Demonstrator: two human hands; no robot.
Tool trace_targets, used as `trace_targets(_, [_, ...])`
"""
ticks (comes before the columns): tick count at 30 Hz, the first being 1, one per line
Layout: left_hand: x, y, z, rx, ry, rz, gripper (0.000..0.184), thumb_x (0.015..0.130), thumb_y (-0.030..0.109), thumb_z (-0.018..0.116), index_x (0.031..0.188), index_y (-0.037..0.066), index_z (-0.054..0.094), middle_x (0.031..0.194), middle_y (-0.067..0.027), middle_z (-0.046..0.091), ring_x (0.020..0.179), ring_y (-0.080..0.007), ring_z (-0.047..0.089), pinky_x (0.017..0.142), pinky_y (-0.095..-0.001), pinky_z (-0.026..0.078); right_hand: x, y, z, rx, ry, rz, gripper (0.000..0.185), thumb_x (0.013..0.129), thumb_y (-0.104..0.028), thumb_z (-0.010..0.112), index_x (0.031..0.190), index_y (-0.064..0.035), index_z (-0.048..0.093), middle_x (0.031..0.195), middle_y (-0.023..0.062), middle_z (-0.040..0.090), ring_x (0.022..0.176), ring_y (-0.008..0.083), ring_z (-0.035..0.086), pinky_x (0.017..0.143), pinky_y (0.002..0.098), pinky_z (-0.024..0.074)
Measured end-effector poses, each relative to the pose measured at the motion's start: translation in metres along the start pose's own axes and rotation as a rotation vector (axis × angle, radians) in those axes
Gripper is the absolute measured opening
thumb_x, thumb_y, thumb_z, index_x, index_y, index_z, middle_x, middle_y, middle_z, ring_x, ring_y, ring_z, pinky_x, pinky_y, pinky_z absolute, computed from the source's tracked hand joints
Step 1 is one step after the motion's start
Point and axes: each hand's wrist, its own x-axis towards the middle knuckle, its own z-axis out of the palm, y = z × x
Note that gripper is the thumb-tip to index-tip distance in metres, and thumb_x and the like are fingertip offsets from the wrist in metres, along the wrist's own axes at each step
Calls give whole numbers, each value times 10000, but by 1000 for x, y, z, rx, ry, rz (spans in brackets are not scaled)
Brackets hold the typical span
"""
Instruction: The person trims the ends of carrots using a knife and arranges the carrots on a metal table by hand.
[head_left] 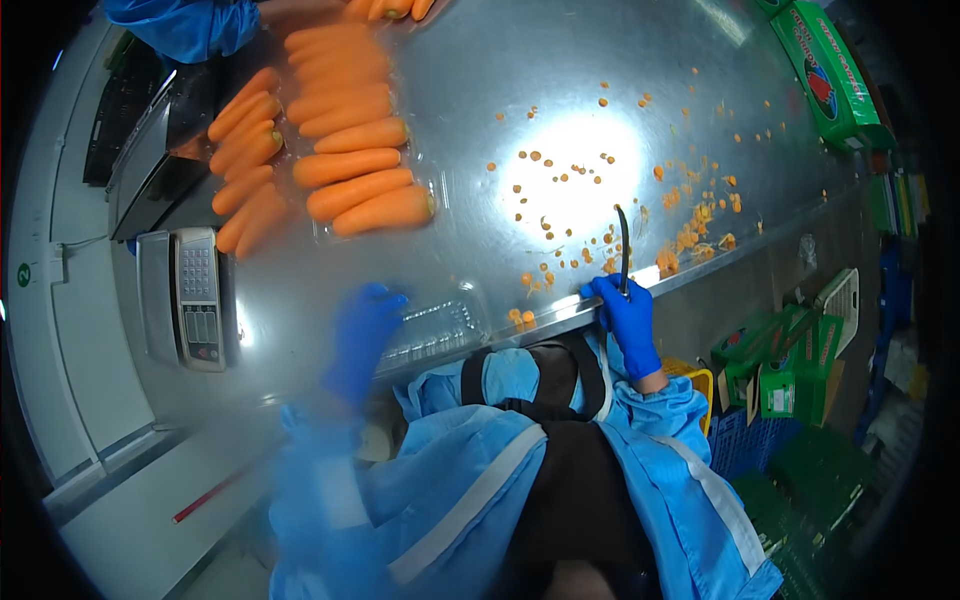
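Note:
My left hand (365, 335), in a blue glove, is smeared by motion at the near edge of the steel table. It is beside a clear plastic tray (435, 325), and whether it touches the tray cannot be made out. My gloved right hand (628, 318) is closed around a knife (625, 245) at the table's edge, the dark, thin, curved blade pointing away from me. Several whole carrots (350, 165) lie side by side in clear trays beyond my left hand. A second row of carrots (245, 160) lies left of them.
Carrot scraps (690, 235) and cut ends are scattered over the steel table (450, 100). A digital scale (200, 300) stands at the left. Another person's blue sleeve (190, 25) reaches in at the top left. Green carrot cartons (830, 75) and a blue crate (745, 440) are at the right.

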Motion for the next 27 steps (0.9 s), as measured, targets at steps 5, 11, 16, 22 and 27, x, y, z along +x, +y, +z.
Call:
trace_targets(5, [-6,-2,-3,170,-3,51,330,692,59,774,1010,139,738,922,-83,654,842,-246,614,740,-347,487,2,5,-1,18,3,-17,179,902,-193,646,868,-19,673,805,44,721,515,36,485,473,192,375])
trace_targets(11, [2,-6,-11,30,-1,48,236,734,11,739,962,70,724,871,-91,676,816,-244,636,764,-339,495,0,2,1,36,-1,-14,172,902,-184,648,851,-21,671,802,43,721,512,34,483,469,193,374])
trace_targets(16, [6,15,-36,17,36,-77,192,787,-23,689,977,4,698,929,-105,701,879,-187,654,814,-302,509,-1,3,0,63,-16,3,159,898,-173,650,854,-22,672,788,42,719,502,31,477,464,198,374])
trace_targets(22, [30,-53,-100,185,104,-150,163,882,37,626,1011,-48,675,936,-110,698,827,-157,640,759,-289,521,0,0,0,33,-19,-57,157,888,-174,663,904,-29,720,703,5,694,468,28,454,452,205,367])
trace_targets(27, [22,-115,-123,447,160,-50,252,867,92,645,1106,12,642,1080,-139,663,988,-301,620,897,-379,468,12,-23,-6,143,243,-74,188,887,-150,661,1035,-41,701,859,20,711,611,28,562,506,180,415])
